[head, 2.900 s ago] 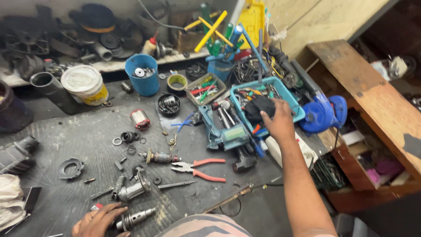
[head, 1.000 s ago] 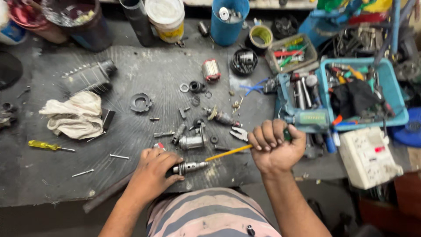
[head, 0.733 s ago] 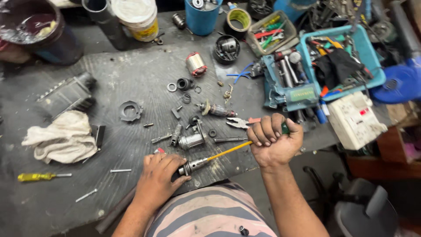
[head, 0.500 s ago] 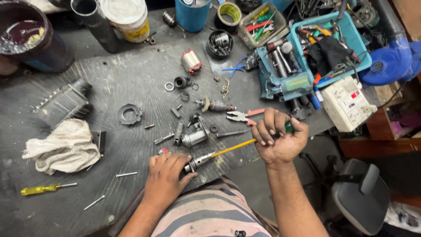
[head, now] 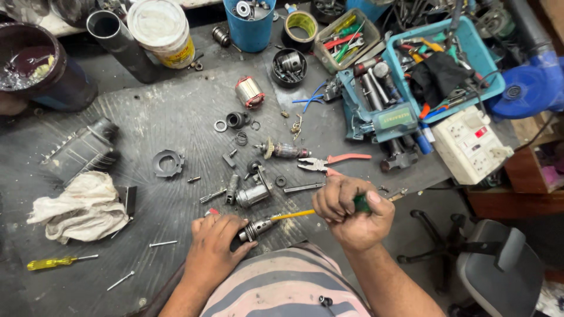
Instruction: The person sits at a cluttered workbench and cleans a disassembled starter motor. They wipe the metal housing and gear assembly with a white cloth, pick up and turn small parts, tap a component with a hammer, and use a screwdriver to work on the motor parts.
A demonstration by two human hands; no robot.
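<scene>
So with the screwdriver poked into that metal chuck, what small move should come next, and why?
Probably a twist of the screwdriver. Its yellow shaft runs straight into the mouth of the chuck, the right hand is fisted round the green handle, and the left hand pins the chuck to the bench, braced for turning.

White tub (head: pixel 160 29) with a yellow label stands at the bench's far edge

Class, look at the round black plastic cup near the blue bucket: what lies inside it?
Inside the round black plastic cup sits a small grey metal cylinder part, with other dark bits beside it. Whatever lies beneath them on the cup's bottom is covered.
</scene>
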